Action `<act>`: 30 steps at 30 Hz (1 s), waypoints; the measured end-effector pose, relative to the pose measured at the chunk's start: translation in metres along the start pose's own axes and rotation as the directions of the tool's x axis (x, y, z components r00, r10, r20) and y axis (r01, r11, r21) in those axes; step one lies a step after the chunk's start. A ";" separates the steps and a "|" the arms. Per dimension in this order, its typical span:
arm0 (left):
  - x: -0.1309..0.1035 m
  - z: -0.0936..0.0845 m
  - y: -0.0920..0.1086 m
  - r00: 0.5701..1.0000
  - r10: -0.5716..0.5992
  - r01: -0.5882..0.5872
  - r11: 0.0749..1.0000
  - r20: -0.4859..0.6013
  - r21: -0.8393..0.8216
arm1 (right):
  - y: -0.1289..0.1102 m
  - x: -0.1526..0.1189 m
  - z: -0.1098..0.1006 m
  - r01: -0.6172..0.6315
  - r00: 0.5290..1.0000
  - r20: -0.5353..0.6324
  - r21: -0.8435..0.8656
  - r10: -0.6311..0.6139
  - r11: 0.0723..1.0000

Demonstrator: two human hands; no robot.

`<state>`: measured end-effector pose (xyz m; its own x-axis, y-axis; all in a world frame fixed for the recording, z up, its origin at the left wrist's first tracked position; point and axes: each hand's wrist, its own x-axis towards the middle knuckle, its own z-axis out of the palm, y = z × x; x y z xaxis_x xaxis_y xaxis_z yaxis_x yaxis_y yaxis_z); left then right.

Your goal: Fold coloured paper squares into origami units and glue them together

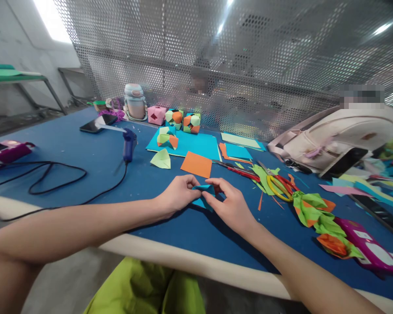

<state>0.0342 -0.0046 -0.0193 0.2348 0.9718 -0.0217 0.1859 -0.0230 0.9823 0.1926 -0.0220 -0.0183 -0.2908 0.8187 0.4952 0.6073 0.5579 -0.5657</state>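
Both my hands pinch one small folded piece of blue paper [203, 189] just above the blue table top [85, 152]. My left hand [178, 192] grips its left side with thumb and fingers. My right hand [231, 205] holds its right side, fingers curled around the fold. An orange paper square [197, 164] lies flat just beyond my hands. A folded light green piece [161, 159] lies to the left of that square.
A blue glue gun [129, 144] with a black cord [52, 174] lies at left, a phone [98, 122] behind it. Yellow-handled scissors [277, 183], paper scraps and crumpled paper [317, 213] lie at right. Folded paper cubes [183, 120], a bottle [135, 102] and a white bag [340, 139] stand by the mesh.
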 end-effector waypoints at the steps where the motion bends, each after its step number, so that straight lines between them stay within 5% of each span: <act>1: 0.000 0.000 -0.001 1.000 -0.011 0.011 1.000 0.014 -0.005 | 0.000 0.000 0.000 0.012 1.000 -0.012 0.003 -0.012 1.000; 30: -0.005 0.002 0.004 0.987 -0.053 0.028 0.986 0.150 0.163 | -0.002 0.001 -0.005 0.233 0.971 0.039 0.052 -0.236 0.971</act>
<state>0.0351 -0.0103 -0.0159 0.3651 0.9254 -0.1015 0.3456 -0.0336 0.9378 0.1948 -0.0225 -0.0135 -0.4544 0.6690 0.5882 0.4833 0.7398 -0.4681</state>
